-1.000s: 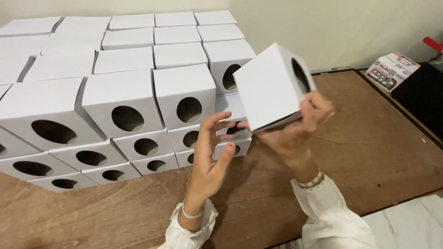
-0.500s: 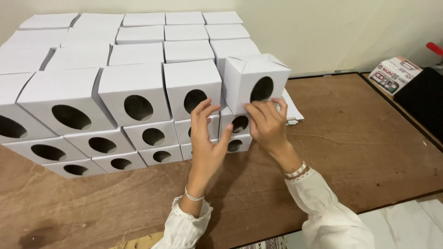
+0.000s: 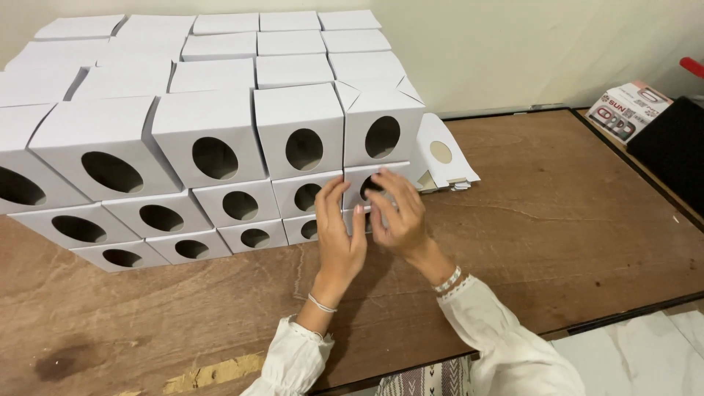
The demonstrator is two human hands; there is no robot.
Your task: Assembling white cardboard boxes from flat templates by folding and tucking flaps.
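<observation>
The white box with an oval window (image 3: 383, 136) now sits at the right end of the top front row of the stack of white boxes (image 3: 213, 139), touching the neighbouring box on its left; one second ago it was raised clear of the stack in the right hand, and half a second ago both hands were still on it at this position. Both hands have since released it and dropped below it. The left hand (image 3: 339, 242) is empty, fingers extended and loosely spread, in front of the lower boxes of the stack. The right hand (image 3: 396, 213) is empty, fingers curled, fingertips touching the front of the box directly beneath the placed box. A pile of flat unfolded box blanks (image 3: 444, 158) lies just right of the stack on the wooden table (image 3: 572, 220).
</observation>
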